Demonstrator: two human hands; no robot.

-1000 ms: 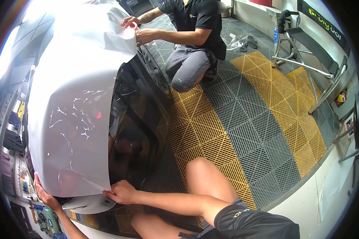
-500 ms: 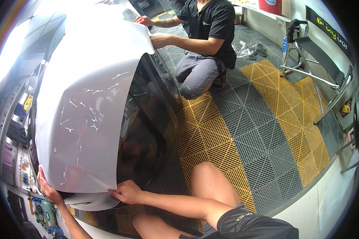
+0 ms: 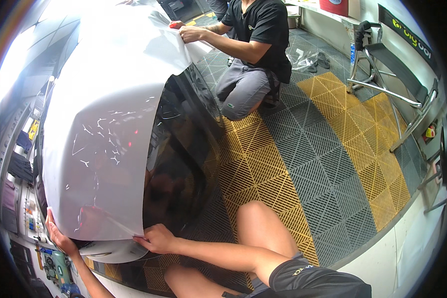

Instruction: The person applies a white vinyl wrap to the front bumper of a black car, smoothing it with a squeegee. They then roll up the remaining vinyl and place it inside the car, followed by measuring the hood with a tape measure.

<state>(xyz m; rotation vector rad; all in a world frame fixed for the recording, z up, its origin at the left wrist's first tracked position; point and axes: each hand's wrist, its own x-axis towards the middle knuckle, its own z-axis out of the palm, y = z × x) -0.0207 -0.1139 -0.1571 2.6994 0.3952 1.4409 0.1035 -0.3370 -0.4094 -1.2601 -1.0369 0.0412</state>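
A large whitish translucent film sheet (image 3: 109, 174) lies over the front of a dark car (image 3: 176, 184). Thin bright branching marks show across its near part. At the sheet's near right corner, my right hand (image 3: 156, 239) is closed, pinching the edge between thumb and fingers. My left hand (image 3: 60, 239) is at the near left corner, with the film's edge between its thumb and fingers. Below the film's near edge, a pale curved panel (image 3: 116, 251) of the car shows. A kneeling co-worker (image 3: 256, 39) holds the sheet's far right edge with both hands, a small red object (image 3: 174, 25) in one.
Grey and yellow grid tiles (image 3: 303, 144) cover the floor. To the right stands a black folding chair (image 3: 400, 74); clear plastic (image 3: 300, 59) lies on the floor beyond the co-worker. A red container (image 3: 334, 7) sits on a bench. Shelves and a green tank (image 3: 59, 263) are at left.
The co-worker's hands have come closer together, and a flap of the far right edge is now lifted outward. Marks on the film have shifted slightly left. My hands keep their places.
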